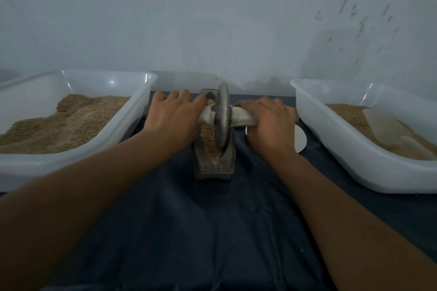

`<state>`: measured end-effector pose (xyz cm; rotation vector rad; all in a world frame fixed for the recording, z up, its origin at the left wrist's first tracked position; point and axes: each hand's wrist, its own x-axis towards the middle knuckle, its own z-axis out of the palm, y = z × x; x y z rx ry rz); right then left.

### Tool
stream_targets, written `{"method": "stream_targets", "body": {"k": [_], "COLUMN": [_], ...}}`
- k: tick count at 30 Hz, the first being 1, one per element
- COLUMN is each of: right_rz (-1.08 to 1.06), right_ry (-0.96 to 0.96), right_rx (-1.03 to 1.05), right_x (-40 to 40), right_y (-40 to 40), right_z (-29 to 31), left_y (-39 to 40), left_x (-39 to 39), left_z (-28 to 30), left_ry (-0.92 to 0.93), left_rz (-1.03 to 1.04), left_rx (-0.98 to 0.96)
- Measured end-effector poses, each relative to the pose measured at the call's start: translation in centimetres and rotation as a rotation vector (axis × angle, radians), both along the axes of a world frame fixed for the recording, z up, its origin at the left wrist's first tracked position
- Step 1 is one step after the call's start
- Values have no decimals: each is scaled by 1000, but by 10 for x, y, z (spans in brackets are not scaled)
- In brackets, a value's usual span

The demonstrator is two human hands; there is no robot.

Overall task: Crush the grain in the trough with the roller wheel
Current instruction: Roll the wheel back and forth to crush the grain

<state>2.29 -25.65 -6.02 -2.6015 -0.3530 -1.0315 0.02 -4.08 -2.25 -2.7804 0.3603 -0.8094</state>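
On the dark blue cloth (212, 220), a grey metal roller wheel (223, 116) stands in the narrow metal trough (214, 168) of tan grain (208, 139); left hand (172, 116) and right hand (269, 123) curl their fingers round its cloth-wrapped axle handles (243, 117).

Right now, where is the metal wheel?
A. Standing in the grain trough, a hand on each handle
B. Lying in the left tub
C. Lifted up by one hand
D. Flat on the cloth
A: the wheel stands upright in the trough, with the left hand and right hand gripping its side handles.
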Motion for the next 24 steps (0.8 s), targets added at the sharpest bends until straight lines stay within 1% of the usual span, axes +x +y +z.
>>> {"method": "stream_targets", "body": {"k": [6, 10, 15, 20, 24], "right_rz": [3, 72, 68, 60, 44], "right_ry": [39, -9, -77, 6, 18], "right_rx": [-30, -26, -7, -50, -65], "right_x": [-1, -6, -15, -15, -11], "right_y": [4, 9, 9, 6, 8], "right_z": [-2, 0, 6, 1, -1], "left_y": [5, 10, 17, 14, 16], "left_x": [3, -3, -12, -19, -12], "left_z": [0, -2, 3, -6, -10], "left_ry": [74, 112, 57, 72, 70], "left_rz": [25, 14, -36, -7, 13], "left_rx": [52, 25, -9, -11, -53]}}
